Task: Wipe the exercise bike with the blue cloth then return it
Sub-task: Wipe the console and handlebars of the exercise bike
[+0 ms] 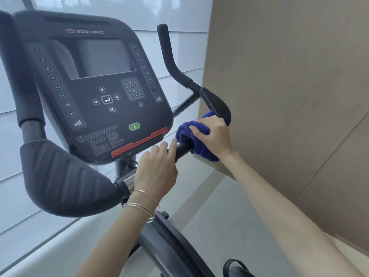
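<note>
2 hands are engaged: the blue cloth [196,139] is clamped around the handlebar [182,149] by the right hand [214,132]; the bar is apparently steadied by the left hand [156,172], fingers curled loosely.

Gym — Star Trac exercise bike [99,86], console

Single head view, close, forward and down over exercise bike [95,92] console

Soft, even daylight comes through the translucent white window blind [179,13]; shadows are faint. Edges bow, and the picture seems slightly blurred throughout.
</note>
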### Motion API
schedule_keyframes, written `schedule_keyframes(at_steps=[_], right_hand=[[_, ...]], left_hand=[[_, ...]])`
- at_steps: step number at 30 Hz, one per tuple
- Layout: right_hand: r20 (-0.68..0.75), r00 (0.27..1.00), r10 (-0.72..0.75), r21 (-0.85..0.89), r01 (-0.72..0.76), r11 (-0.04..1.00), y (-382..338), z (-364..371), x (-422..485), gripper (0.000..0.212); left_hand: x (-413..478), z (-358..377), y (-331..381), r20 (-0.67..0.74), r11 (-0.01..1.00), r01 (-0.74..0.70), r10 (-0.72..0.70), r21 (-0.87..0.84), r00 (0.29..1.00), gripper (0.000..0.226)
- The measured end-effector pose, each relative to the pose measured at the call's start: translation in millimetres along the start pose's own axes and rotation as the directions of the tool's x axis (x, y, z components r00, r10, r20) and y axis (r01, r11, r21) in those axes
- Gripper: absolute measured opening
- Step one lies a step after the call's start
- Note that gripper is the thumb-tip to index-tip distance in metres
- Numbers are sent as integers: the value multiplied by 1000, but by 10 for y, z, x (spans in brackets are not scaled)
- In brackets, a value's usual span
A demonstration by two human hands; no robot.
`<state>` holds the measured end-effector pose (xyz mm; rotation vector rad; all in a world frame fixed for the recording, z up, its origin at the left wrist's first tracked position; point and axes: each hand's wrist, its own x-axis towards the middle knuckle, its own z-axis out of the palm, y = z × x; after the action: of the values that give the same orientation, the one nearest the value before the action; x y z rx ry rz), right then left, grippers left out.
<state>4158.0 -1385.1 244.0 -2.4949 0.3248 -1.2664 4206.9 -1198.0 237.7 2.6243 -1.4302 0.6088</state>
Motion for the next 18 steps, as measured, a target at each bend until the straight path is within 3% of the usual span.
schedule_keyframes(at_steps=[4, 6, 12, 18], right_hand=[[-68, 998, -4, -6, 3, 1000, -171, -94, -364, 29], [-73, 997, 33, -13, -34, 999, -172, -247, -641, 29], [8, 960, 280, -228, -271, 935, -67, -785, -1954, 37], [-115, 883, 455, -412, -459, 787, -156, -1192, -3192, 39]], left_hand=[[-192, -109, 49, -213, 955, -186, 136, -232, 967, 59], [-389, -40, 143, -255, 924, -267, 198, -274, 946, 55], [-1040, 380, 457, -45, 862, -323, 332, -391, 942, 56], [-1556, 725, 791, 72, 790, -441, 516, -427, 854, 61]])
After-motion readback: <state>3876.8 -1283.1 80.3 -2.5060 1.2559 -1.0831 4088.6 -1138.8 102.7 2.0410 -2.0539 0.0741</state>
